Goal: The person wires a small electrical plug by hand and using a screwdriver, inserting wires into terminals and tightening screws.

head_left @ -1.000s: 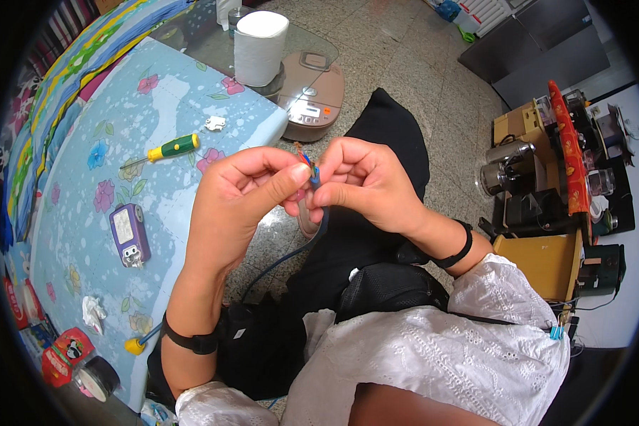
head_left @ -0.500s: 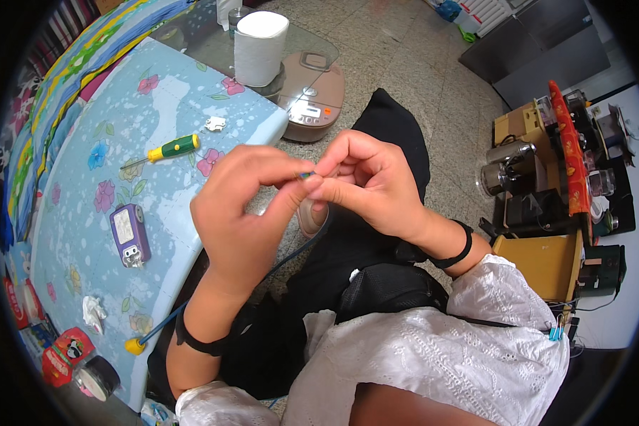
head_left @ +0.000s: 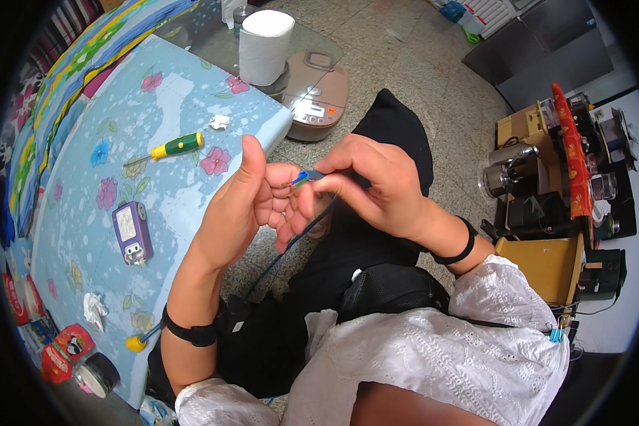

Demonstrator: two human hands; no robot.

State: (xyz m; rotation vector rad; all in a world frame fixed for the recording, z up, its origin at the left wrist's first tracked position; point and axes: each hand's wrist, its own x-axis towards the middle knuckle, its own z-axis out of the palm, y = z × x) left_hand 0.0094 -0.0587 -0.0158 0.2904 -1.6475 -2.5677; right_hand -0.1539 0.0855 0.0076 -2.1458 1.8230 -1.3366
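Cable (head_left: 315, 223): end right of screwdriver (head_left: 178, 145), pinched by right hand (head_left: 376, 183); left hand (head_left: 247, 200), nearer screwdriver, spread open beside the coloured wires (head_left: 302, 176), contact unclear.

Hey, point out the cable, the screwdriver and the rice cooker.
Cable (head_left: 305, 231): head view, on its hanging blue sheath.
Screwdriver (head_left: 179, 145): head view, on the green handle.
Rice cooker (head_left: 327, 91): head view, on its brown lid.

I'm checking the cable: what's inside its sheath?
Blue and green wires show at the end; anything deeper is covered by the sheath, which the right hand pinches.
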